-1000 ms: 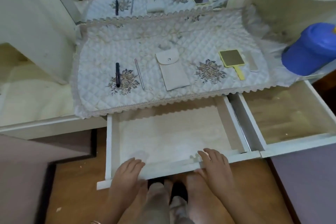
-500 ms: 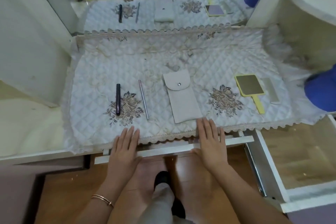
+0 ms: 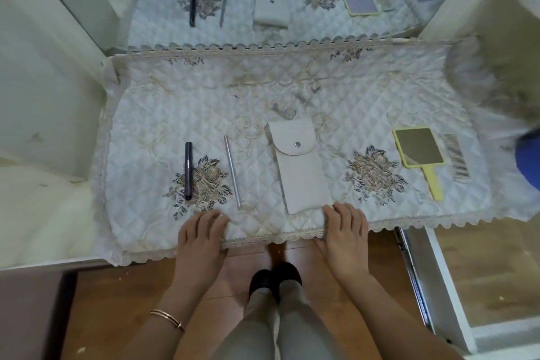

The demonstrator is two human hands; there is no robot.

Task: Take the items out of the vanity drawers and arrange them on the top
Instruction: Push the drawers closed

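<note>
Five items lie in a row on the quilted cloth [image 3: 292, 90] covering the table: a dark pen [image 3: 188, 174], a silver stick [image 3: 232, 174], a snap pouch [image 3: 299, 168], a yellow hand mirror [image 3: 420, 155] and a metal comb [image 3: 455, 156]. Left hand [image 3: 201, 238] and right hand [image 3: 346, 228] rest flat, fingers spread, holding nothing, on the cloth's front edge. To the right, a drawer [image 3: 444, 280] stands pulled out.

- quilted cover [image 3: 365, 114]: white, diamond-stitched, beige lace edge, brown-grey flower motifs
- pouch [image 3: 299, 168]: plain cream
- hand mirror [image 3: 420, 155]: yellow frame
- pen [image 3: 188, 172]: dark, perhaps purple
- comb [image 3: 455, 158]: grey
</note>
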